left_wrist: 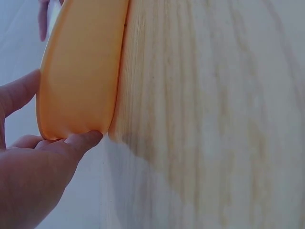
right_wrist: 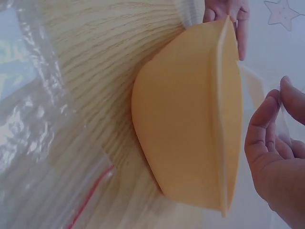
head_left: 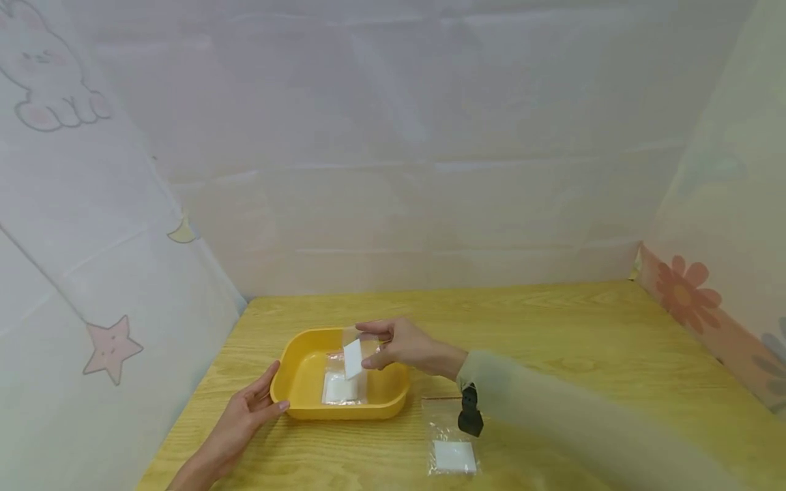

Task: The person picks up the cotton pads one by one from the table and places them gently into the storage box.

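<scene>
A yellow plastic tray [head_left: 295, 368] sits on the wooden table, and inside it lies a clear bag with a white square pad [head_left: 341, 389]. My right hand [head_left: 382, 346] pinches a second clear bag with a white pad [head_left: 353, 359], which hangs over the tray's middle. My left hand [head_left: 260, 401] rests against the tray's near left corner, fingers straight along the side wall and thumb on the front wall. The left wrist view shows that thumb [left_wrist: 88, 139] touching the tray [left_wrist: 81, 71]. The right wrist view shows the tray's outer wall [right_wrist: 190, 129] and my right hand's fingers [right_wrist: 267, 129].
A third clear zip bag with a white pad [head_left: 454, 455] lies on the table right of the tray, near the front edge. Pale cloth walls with star and flower prints close off the left, back and right. The wooden table [head_left: 583, 327] stretches away to the right.
</scene>
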The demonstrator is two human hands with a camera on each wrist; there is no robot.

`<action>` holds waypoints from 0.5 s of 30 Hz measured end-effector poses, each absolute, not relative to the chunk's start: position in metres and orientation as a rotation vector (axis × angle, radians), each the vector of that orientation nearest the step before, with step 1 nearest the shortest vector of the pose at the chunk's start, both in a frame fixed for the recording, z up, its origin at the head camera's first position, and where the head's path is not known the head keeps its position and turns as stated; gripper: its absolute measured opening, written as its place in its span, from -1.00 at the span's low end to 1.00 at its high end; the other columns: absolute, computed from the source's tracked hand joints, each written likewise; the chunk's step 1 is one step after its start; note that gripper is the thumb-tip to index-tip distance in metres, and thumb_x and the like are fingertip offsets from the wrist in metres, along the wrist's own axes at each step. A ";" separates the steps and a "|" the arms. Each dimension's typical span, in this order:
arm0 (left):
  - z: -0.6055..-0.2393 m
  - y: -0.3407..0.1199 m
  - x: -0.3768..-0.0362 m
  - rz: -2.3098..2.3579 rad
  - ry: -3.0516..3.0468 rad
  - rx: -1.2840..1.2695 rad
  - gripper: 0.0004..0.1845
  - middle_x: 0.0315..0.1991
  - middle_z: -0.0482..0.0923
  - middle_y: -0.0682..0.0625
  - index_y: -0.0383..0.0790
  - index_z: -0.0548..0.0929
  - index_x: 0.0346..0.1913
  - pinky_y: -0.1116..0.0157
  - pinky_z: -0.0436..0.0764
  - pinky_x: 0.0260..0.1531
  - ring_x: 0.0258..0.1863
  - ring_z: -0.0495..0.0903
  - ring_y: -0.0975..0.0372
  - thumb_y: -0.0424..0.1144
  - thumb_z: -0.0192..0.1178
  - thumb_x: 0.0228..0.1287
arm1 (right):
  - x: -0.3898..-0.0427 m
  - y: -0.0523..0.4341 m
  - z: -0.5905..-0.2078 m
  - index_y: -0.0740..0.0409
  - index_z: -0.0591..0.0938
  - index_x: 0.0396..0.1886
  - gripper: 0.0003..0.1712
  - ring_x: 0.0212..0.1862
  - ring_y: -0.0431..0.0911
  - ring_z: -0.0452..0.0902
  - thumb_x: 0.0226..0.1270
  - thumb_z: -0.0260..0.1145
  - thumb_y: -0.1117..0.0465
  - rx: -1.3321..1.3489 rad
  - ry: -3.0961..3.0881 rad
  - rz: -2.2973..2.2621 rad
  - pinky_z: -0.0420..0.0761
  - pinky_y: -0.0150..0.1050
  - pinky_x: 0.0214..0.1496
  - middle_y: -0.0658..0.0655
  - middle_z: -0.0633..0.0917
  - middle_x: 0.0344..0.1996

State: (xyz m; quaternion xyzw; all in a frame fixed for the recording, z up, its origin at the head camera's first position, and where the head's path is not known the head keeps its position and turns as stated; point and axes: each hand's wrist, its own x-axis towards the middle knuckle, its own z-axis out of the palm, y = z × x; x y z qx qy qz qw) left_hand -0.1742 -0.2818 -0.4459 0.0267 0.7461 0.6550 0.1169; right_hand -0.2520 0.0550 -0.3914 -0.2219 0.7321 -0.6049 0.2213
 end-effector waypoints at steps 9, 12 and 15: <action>-0.445 -0.283 -0.176 1.906 2.183 0.069 -0.05 0.70 -0.19 -0.15 -0.24 -0.07 0.72 0.46 0.47 0.24 0.60 -0.01 0.07 -0.34 0.31 0.50 | -0.250 0.021 -0.405 0.29 0.53 0.48 -0.17 -0.23 -0.13 0.74 0.18 0.58 0.50 -0.467 2.040 -1.678 0.77 -0.24 -0.19 0.23 0.67 0.28; -0.445 -0.283 -0.175 1.909 2.176 0.066 -0.04 0.70 -0.18 -0.16 -0.24 -0.08 0.72 0.44 0.47 0.25 0.60 0.01 0.06 -0.34 0.31 0.49 | -0.246 0.013 -0.409 0.32 0.55 0.45 -0.18 -0.36 -0.14 0.72 0.15 0.59 0.51 -0.427 2.043 -1.672 0.78 -0.24 -0.23 0.24 0.68 0.26; -0.445 -0.283 -0.174 1.917 2.166 0.064 -0.04 0.69 -0.17 -0.18 -0.23 -0.09 0.72 0.42 0.48 0.25 0.60 0.02 0.04 -0.35 0.31 0.49 | -0.243 0.007 -0.412 0.35 0.55 0.44 -0.17 -0.45 -0.15 0.67 0.12 0.59 0.54 -0.404 2.042 -1.669 0.78 -0.23 -0.28 0.28 0.67 0.27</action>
